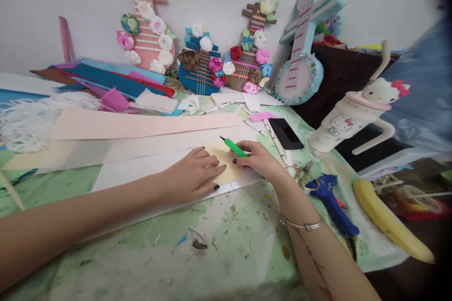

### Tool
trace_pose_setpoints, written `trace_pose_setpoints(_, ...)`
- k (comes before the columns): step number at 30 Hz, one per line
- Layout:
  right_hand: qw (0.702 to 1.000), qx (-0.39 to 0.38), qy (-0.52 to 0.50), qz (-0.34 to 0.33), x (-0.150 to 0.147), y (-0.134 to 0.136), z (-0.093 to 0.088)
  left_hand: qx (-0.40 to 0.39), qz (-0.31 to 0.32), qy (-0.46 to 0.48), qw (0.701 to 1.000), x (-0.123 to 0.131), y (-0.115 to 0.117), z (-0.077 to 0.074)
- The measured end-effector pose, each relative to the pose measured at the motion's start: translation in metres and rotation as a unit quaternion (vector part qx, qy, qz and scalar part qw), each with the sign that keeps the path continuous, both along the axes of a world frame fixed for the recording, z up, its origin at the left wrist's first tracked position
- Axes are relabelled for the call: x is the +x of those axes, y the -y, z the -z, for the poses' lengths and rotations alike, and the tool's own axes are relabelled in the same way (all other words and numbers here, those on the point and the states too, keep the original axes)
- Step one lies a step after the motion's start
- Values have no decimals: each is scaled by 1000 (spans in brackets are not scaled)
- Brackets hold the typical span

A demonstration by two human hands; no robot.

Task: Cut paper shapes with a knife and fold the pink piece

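Mid-frame, yellow paper (pixel 226 153) is seemingly steadied by the flattened, empty left hand (pixel 192 176); right of centre, a green pen (pixel 235 147) is pinched by the right hand (pixel 259 160).

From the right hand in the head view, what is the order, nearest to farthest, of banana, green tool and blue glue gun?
1. Green tool, in the right hand.
2. Blue glue gun, right of that hand.
3. Banana, farther right.

Room to pass over tablecloth (pixel 240 258) nearer than the left hand (pixel 194 174); rightward, glue gun (pixel 332 204), banana (pixel 388 220), tumbler (pixel 344 122) obstruct; paper instruments (pixel 199 74) bar the back
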State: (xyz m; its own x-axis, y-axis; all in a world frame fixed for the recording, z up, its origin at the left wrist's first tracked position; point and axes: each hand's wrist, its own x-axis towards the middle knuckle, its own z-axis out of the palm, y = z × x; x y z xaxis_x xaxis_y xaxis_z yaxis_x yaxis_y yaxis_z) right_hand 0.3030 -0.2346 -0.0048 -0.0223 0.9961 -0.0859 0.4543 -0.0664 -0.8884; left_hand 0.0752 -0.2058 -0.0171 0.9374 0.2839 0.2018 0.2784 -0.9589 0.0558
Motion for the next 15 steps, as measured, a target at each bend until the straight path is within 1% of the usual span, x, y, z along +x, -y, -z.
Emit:
trace_pose_setpoints(4,1000,2,-12,2,2,-1,2,-18,19,-5,1000,3,0,0)
trace_pose_setpoints(7,1000,9,2,5,3,-1,3,-7,28,10,1000,4,0,4)
trace_pose_setpoints(11,999,17,18,20,3,-1,3,-6,22,46,999,3,0,12)
trace_pose_setpoints(15,1000,9,-2,16,2,0,0,-7,10,77,997,4,2,16)
